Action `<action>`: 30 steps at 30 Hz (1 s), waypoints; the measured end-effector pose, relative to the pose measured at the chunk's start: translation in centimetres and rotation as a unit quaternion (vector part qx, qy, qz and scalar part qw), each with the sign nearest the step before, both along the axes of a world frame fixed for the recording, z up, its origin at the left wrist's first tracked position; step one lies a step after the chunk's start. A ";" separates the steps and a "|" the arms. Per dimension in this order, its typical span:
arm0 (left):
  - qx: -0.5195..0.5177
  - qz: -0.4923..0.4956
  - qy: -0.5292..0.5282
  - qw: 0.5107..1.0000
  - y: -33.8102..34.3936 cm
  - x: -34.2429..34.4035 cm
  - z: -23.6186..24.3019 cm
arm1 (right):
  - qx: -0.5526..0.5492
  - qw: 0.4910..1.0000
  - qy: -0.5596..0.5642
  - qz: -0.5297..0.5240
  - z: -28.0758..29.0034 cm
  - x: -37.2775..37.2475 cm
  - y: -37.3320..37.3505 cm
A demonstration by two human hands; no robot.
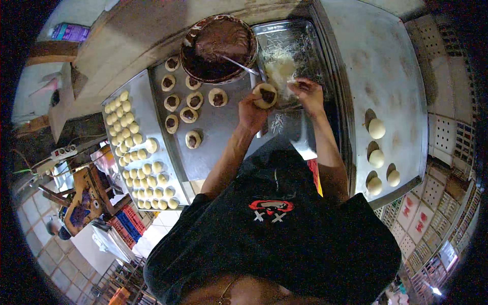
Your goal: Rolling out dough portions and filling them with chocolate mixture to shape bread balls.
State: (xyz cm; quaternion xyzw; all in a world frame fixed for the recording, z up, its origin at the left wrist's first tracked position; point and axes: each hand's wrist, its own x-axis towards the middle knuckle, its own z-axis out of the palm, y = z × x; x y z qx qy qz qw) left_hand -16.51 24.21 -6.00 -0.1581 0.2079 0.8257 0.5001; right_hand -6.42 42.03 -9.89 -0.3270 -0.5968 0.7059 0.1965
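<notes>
My left hand (pixel 251 114) is closed around the edge of a flattened dough round (pixel 265 95) with dark chocolate paste in its middle. To the right of it, my right hand (pixel 309 96) has its fingers pinched together on some pale shredded cheese, over the near part of a metal tray (pixel 284 25). A heap of shredded cheese (pixel 282 63) lies in that tray, and some shreds are scattered nearer to me. Just beyond my left hand stands a bowl (pixel 191 62) of chocolate paste (pixel 221 40), with a metal utensil (pixel 238 65) leaning over its rim.
Several dough rounds topped with chocolate (pixel 194 100) lie on the metal sheet (pixel 218 157) at left. Beyond them, a tray (pixel 147 89) carries rows of small dough balls (pixel 133 127). On the right, another metal sheet (pixel 376 56) bears several smooth dough balls (pixel 376 128).
</notes>
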 end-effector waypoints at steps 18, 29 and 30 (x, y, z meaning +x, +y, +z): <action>-0.187 -0.091 0.315 0.926 5.4 -0.5 -0.8 | 0.338 0.938 -0.066 -0.039 3.8 -2.1 -2.8; -0.154 -0.111 0.598 0.779 4.7 -1.2 -2.8 | 0.099 0.989 -0.082 0.078 5.0 -0.2 -1.2; -0.234 -0.161 0.564 0.775 5.1 -1.0 -2.1 | 0.183 0.974 -0.111 0.075 5.6 -0.3 -2.0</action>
